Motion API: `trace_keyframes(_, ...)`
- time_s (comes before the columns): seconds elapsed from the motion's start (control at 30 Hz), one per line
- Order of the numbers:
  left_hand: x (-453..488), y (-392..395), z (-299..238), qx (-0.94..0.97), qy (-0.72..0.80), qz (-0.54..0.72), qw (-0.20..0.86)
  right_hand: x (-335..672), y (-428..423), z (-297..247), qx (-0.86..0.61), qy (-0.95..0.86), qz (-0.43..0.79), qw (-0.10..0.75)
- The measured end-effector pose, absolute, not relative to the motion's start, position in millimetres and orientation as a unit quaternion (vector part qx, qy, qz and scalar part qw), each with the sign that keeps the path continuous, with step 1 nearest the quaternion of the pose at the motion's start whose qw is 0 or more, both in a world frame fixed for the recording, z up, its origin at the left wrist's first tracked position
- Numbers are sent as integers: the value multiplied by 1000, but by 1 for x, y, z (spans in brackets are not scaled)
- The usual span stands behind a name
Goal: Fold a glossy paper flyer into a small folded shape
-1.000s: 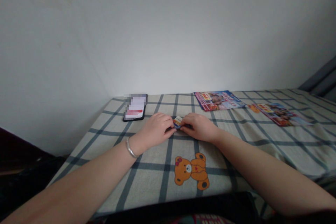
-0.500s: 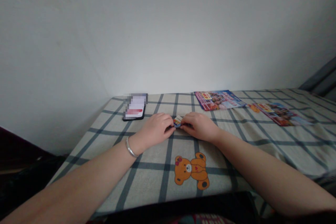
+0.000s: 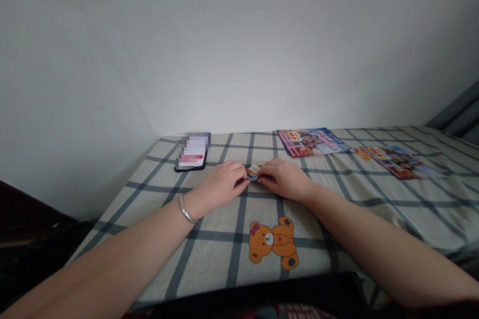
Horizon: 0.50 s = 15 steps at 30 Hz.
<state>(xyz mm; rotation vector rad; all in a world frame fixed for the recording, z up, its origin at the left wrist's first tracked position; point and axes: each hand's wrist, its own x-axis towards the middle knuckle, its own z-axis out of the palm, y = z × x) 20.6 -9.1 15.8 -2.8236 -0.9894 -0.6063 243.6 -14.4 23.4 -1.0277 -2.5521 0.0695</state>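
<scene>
My left hand (image 3: 220, 184) and my right hand (image 3: 284, 179) meet at the middle of a checked cloth (image 3: 337, 209). Both are closed in a pinch on a small folded piece of coloured paper (image 3: 253, 172) held between their fingertips, just above the cloth. A silver bangle (image 3: 184, 210) circles my left wrist. Most of the paper piece is hidden by my fingers.
A black phone (image 3: 192, 152) lies at the back left of the cloth. Two coloured leaflets lie further back, one (image 3: 312, 141) at the centre right and one (image 3: 398, 161) at the far right. An orange bear print (image 3: 274, 242) is on the cloth near me. A white wall stands behind.
Both hands have shifted very slightly away from me with the paper still pinched between them; otherwise nothing has moved.
</scene>
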Motion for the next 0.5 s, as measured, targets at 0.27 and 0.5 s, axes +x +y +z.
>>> trace_keyframes(0.27,24,-9,15,-904,-366,-208,68,238,-11,20,-457,-858,75,221)
trace_keyframes(0.5,23,-9,12,-882,-396,-252,38,237,-9,19,-498,-828,113,232)
